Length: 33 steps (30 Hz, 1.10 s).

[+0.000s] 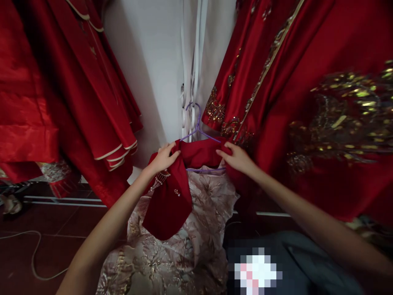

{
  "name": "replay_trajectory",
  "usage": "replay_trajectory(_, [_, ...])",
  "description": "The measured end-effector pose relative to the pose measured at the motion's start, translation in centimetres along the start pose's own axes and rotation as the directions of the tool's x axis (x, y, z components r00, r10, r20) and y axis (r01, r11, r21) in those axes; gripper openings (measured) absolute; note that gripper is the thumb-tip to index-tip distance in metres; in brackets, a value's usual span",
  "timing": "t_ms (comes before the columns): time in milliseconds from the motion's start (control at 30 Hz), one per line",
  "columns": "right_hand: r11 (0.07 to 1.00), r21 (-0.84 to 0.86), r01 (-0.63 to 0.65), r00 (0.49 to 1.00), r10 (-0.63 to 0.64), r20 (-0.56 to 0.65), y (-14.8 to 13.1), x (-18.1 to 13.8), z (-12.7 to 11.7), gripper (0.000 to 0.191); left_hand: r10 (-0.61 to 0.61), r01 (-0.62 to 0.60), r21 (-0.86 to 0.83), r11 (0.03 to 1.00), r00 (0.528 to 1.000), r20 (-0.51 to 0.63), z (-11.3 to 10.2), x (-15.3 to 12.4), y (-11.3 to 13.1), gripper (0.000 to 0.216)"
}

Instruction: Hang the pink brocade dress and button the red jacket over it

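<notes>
A dark red garment (172, 192) hangs over a purple wire hanger (196, 127), whose hook is caught on white straps against the wall. My left hand (162, 157) grips the garment's left shoulder, fingers closed on the cloth. My right hand (236, 157) pinches the right shoulder at the hanger's end. One red sleeve, with a small beaded tassel, droops down over a pale embroidered fabric (184, 246) below.
Red satin robes (76, 94) hang at the left, a gold-embroidered red gown (307, 106) at the right, a white wall (159, 61) between them. A white cable (33, 254) lies on the dark red floor. Grey cloth (307, 262) is at lower right.
</notes>
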State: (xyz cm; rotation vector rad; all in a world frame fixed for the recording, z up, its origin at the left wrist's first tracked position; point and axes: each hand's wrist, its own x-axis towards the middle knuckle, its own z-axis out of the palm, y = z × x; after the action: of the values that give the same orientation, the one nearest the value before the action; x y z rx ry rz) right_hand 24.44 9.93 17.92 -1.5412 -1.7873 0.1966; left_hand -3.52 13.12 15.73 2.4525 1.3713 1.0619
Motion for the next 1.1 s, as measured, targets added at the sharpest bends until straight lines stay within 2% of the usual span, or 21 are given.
replay_trajectory(67, [0.997, 0.07, -0.034, 0.997, 0.039, -0.066, -1.5, -0.3, 3.2, 0.016, -0.008, 0.012, 0.105, 0.994, 0.999, -0.037, 0.6, -0.4, 0.5, 0.022])
replay_trajectory(100, [0.991, 0.134, -0.023, 0.998, 0.031, -0.059, -2.5, -0.8, 4.6, 0.016, -0.006, 0.014, 0.149, 0.989, 0.998, -0.057, 0.8, -0.6, 0.7, 0.023])
replay_trajectory(167, [0.969, 0.245, 0.042, 0.999, -0.043, -0.003, -4.4, -2.3, 6.7, 0.02, 0.013, 0.006, 0.211, 0.978, 0.996, -0.088, 0.8, -0.9, 0.9, 0.024])
replay_trajectory(233, [0.941, 0.318, 0.117, 0.988, -0.142, 0.057, -5.8, -4.3, 7.6, 0.023, 0.039, -0.013, 0.241, 0.97, 0.994, -0.105, 0.3, -1.2, 1.2, 0.023])
replay_trajectory(300, [0.939, 0.315, 0.136, 0.979, -0.176, 0.1, -6.2, -6.2, 7.3, 0.024, 0.069, -0.034, 0.249, 0.968, 0.989, -0.133, -0.6, -1.7, 1.5, 0.018])
replay_trajectory(400, [0.973, 0.205, 0.109, 0.986, -0.132, 0.104, -4.7, -8.2, 5.2, 0.022, 0.073, -0.014, 0.238, 0.971, 0.968, -0.241, -2.1, -2.7, 1.9, 0.013])
replay_trajectory(500, [0.974, 0.195, 0.114, 0.989, -0.129, 0.066, -2.7, -8.5, 2.4, 0.015, -0.048, 0.1, 0.141, 0.985, 0.942, -0.333, -3.7, -4.2, 1.9, 0.016])
replay_trajectory(600, [0.942, 0.307, 0.135, 0.982, -0.168, 0.082, -1.9, -7.9, 0.7, 0.016, -0.175, 0.17, -0.046, 0.984, 0.911, -0.374, -4.3, -5.2, 2.1, 0.019])
replay_trajectory(667, [0.902, 0.417, 0.112, 0.968, -0.194, 0.161, -2.3, -7.4, 0.9, 0.017, -0.188, 0.137, -0.166, 0.977, 0.919, -0.348, -3.5, -5.4, 3.0, 0.017])
replay_trajectory(733, [0.848, 0.524, 0.082, 0.941, -0.239, 0.238, -3.1, -6.9, 2.1, 0.016, -0.138, 0.077, -0.253, 0.964, 0.963, -0.233, -1.6, -5.4, 4.2, 0.014])
replay_trajectory(800, [0.802, 0.591, 0.087, 0.93, -0.278, 0.24, -3.9, -6.4, 4.2, 0.013, -0.062, 0.039, -0.309, 0.95, 0.996, -0.065, 0.8, -5.3, 5.4, 0.015])
replay_trajectory(867, [0.777, 0.618, 0.12, 0.94, -0.289, 0.181, -4.2, -6.2, 6.3, 0.013, -0.057, 0.052, -0.342, 0.938, 0.998, -0.005, 3.0, -5.4, 6.0, 0.019])
replay_trajectory(967, [0.75, 0.653, 0.112, 0.967, -0.234, 0.104, -3.8, -6.2, 8.2, 0.02, -0.101, 0.074, -0.411, 0.909, 0.994, -0.044, 4.9, -5.8, 5.9, 0.022])
replay_trajectory(1100, [0.704, 0.71, 0.038, 0.979, -0.168, 0.114, -2.6, -7.0, 8.4, 0.031, -0.196, 0.06, -0.57, 0.819, 0.964, -0.181, 6.1, -6.7, 5.5, 0.025])
